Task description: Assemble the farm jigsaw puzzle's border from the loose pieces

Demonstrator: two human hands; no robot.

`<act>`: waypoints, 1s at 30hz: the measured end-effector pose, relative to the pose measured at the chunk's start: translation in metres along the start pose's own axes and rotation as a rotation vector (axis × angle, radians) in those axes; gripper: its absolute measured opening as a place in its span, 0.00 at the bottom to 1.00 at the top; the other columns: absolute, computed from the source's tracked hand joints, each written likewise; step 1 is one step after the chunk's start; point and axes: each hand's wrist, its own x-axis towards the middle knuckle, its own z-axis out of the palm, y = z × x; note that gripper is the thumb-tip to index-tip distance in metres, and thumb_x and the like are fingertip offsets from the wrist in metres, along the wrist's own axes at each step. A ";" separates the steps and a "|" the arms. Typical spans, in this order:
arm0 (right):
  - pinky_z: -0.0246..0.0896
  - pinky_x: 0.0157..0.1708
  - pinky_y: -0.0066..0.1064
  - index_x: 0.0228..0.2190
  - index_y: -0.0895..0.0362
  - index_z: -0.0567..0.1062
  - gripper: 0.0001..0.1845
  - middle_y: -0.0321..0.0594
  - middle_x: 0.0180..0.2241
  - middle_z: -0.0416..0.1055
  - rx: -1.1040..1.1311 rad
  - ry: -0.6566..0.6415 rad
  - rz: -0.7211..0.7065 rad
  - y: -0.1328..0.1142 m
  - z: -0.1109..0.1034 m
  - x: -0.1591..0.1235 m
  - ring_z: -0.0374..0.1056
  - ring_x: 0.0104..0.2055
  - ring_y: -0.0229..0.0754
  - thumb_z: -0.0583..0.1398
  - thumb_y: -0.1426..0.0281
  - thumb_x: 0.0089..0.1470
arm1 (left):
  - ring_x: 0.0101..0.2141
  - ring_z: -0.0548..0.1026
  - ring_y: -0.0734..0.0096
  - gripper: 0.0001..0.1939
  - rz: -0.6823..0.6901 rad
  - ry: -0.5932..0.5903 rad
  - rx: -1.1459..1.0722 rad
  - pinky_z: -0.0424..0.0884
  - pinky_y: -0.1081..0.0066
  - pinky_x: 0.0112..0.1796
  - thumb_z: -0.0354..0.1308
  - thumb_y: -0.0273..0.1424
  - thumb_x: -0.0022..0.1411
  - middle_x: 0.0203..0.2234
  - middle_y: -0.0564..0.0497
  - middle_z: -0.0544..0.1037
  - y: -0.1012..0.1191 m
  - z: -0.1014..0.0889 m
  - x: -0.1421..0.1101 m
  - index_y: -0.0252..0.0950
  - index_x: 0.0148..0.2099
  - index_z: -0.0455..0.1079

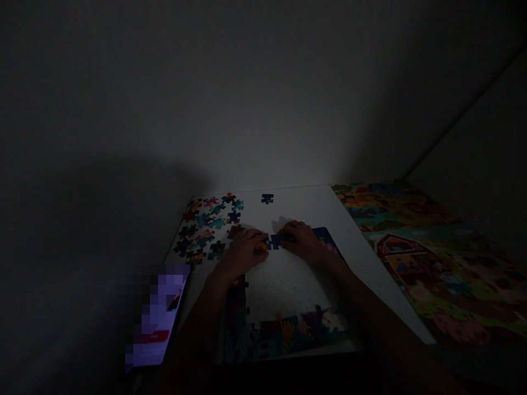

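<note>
In dim light, both hands work at the top edge of a partly joined jigsaw border (pixel 284 334) lying on a white board. My left hand (pixel 242 252) has its fingers curled down over puzzle pieces at the top left of the border. Across a small gap, my right hand (pixel 302 241) pinches a dark puzzle piece. Between the fingertips a dark blue puzzle piece (pixel 275 241) shows, partly covered. The border's top right corner (pixel 327 241) comes out from behind the right wrist. The fingers hide how the pieces meet.
Many loose puzzle pieces (pixel 206 225) are heaped at the left of the white board (pixel 300 206). A single dark piece (pixel 267 198) lies near the back edge. A lit screen (pixel 158 329) is at the lower left. Farm pictures (pixel 411 269) cover the right side. A wall rises behind.
</note>
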 end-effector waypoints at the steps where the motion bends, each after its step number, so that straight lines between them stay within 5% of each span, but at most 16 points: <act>1: 0.55 0.47 0.41 0.41 0.50 0.77 0.12 0.42 0.45 0.72 0.004 -0.004 0.003 0.000 0.000 0.000 0.66 0.48 0.50 0.64 0.67 0.53 | 0.53 0.69 0.60 0.21 0.003 -0.001 -0.003 0.62 0.60 0.57 0.61 0.29 0.60 0.51 0.46 0.73 0.000 0.000 0.000 0.37 0.56 0.69; 22: 0.58 0.47 0.41 0.42 0.51 0.77 0.13 0.43 0.45 0.71 0.012 -0.020 0.022 0.001 0.000 -0.001 0.66 0.48 0.49 0.63 0.68 0.52 | 0.48 0.69 0.57 0.15 -0.033 0.088 0.045 0.66 0.57 0.51 0.60 0.34 0.63 0.45 0.46 0.71 0.011 0.017 0.004 0.39 0.52 0.71; 26: 0.63 0.43 0.35 0.44 0.56 0.77 0.15 0.47 0.43 0.74 0.048 -0.099 0.122 0.005 -0.008 0.031 0.71 0.43 0.46 0.62 0.67 0.54 | 0.52 0.68 0.57 0.16 -0.049 0.165 0.036 0.65 0.58 0.54 0.60 0.33 0.63 0.50 0.46 0.70 0.009 0.010 0.001 0.40 0.54 0.70; 30: 0.62 0.48 0.34 0.49 0.59 0.74 0.18 0.51 0.49 0.72 -0.057 -0.009 0.227 0.007 -0.009 0.092 0.70 0.47 0.46 0.60 0.67 0.58 | 0.54 0.67 0.56 0.12 -0.131 0.245 0.048 0.64 0.56 0.55 0.52 0.29 0.67 0.51 0.43 0.70 0.004 -0.008 -0.017 0.38 0.51 0.72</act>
